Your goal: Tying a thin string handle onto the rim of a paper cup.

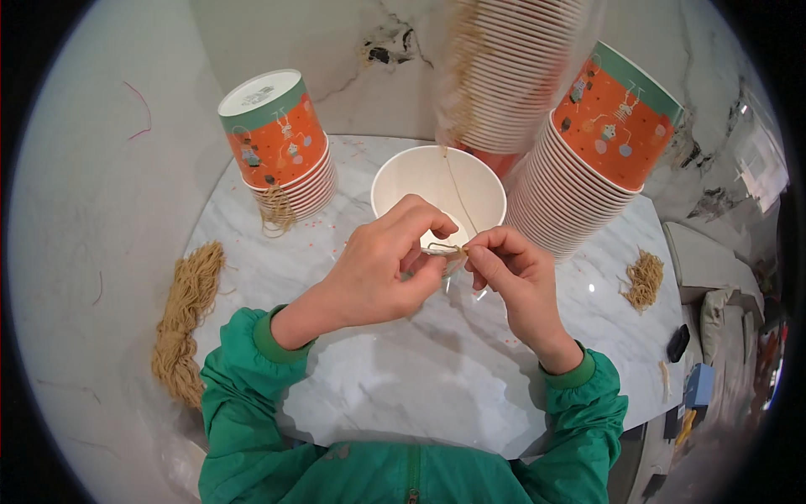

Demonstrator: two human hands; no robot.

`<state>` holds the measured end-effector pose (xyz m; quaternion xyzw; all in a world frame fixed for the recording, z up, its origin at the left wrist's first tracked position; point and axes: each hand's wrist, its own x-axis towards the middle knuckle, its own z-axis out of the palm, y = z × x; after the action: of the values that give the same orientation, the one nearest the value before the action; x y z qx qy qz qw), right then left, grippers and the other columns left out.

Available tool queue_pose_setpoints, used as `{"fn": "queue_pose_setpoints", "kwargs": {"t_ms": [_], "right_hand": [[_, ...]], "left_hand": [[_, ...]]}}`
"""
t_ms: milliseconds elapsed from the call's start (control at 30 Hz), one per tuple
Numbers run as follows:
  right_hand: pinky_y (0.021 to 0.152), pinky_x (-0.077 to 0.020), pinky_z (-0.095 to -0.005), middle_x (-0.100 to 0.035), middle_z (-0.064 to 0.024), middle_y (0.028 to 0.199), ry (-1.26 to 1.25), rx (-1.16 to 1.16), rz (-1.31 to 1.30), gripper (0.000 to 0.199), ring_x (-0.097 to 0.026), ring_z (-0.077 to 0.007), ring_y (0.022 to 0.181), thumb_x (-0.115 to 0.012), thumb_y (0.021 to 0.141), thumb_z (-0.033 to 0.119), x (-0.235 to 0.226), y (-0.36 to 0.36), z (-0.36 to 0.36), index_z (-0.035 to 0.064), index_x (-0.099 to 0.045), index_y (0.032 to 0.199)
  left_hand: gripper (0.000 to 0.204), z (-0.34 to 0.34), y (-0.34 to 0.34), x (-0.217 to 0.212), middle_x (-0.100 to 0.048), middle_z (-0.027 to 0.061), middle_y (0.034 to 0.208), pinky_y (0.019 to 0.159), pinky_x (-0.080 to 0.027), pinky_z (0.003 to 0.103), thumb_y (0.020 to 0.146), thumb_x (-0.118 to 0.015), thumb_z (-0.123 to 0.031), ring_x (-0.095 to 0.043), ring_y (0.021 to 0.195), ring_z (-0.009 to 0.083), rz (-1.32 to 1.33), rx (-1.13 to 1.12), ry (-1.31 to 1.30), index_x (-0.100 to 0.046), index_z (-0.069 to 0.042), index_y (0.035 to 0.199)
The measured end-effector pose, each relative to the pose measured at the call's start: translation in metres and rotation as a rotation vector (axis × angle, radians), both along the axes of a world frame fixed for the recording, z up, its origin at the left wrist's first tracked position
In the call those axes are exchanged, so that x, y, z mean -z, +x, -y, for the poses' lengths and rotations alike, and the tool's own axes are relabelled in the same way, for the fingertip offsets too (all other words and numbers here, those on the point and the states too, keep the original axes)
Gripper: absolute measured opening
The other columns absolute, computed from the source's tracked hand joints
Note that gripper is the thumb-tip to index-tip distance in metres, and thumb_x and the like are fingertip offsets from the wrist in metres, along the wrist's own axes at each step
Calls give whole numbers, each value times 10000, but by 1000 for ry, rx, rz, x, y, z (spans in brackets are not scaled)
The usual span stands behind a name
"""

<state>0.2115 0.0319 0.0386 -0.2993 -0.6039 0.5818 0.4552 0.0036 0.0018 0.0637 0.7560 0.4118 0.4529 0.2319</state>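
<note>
Both hands meet just in front of a white paper cup (438, 189) that stands open side up on a marble table (403, 378). The left hand (382, 269) has thumb and forefinger curled together, pinching the end of a thin tan string (460, 197) and what looks like a small wire loop at the cup's near rim. The right hand (516, 273) pinches the same spot from the other side, its fingertips touching those of the left. From the pinch the string rises across the cup's mouth and up to a blurred stack (512, 76) of cups held close to the camera.

Left of the hands stands a short upside-down stack of orange cups (277, 139) with a knot of string at its base. To the right a taller stack (596, 155) leans, near the right hand. A thick bundle of strings (186, 319) lies off the table's left edge, and a smaller tuft (645, 279) sits on the table at the right. Both sleeves are green.
</note>
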Motion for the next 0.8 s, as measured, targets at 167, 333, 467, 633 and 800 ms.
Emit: {"fn": "queue_pose_setpoints", "kwargs": {"t_ms": [167, 333, 467, 633, 800], "right_hand": [[628, -466, -204, -683, -14, 870, 0, -19, 32, 134, -574, -51, 715, -628, 989, 115, -4, -5, -1, -11, -664, 1016], [634, -469, -205, -689, -29, 895, 22, 7, 42, 132, -577, -55, 720, -620, 993, 102, -6, -6, 4, -14, -669, 1030], [642, -475, -214, -689, -40, 897, 18, -15, 33, 156, -580, -66, 724, -598, 1000, 87, -7, -7, 5, -21, -656, 1097], [653, -479, -222, -695, -66, 923, 101, -3, 13, 254, -583, -79, 740, -548, 1004, 45, -6, -7, 4, -27, -589, 1244], [636, -470, -217, -704, -67, 945, 235, 35, 86, 259, -593, -72, 742, -569, 986, 34, 0, -9, 5, -22, -587, 1238]], "left_hand": [[165, 0, -2, 2, -603, 48, 955, 548, -444, 291, 834, -679, -55, -575, 633, 141, -80, -59, 9, -649, -33, 994], [76, -1, -1, 10, -611, 63, 907, 567, -494, 338, 842, -667, -65, -636, 636, 209, -43, -87, 54, -666, -54, 917], [49, 1, -2, 9, -607, 63, 878, 580, -485, 345, 848, -656, -73, -617, 621, 214, 17, -78, 15, -659, -55, 894], [53, -3, -5, 11, -610, 66, 862, 584, -474, 347, 840, -652, -91, -597, 607, 211, 57, -68, -32, -649, -50, 874], [56, -2, -3, 7, -610, 62, 844, 584, -467, 342, 835, -645, -96, -597, 615, 199, 78, -77, -102, -644, -48, 863]]}}
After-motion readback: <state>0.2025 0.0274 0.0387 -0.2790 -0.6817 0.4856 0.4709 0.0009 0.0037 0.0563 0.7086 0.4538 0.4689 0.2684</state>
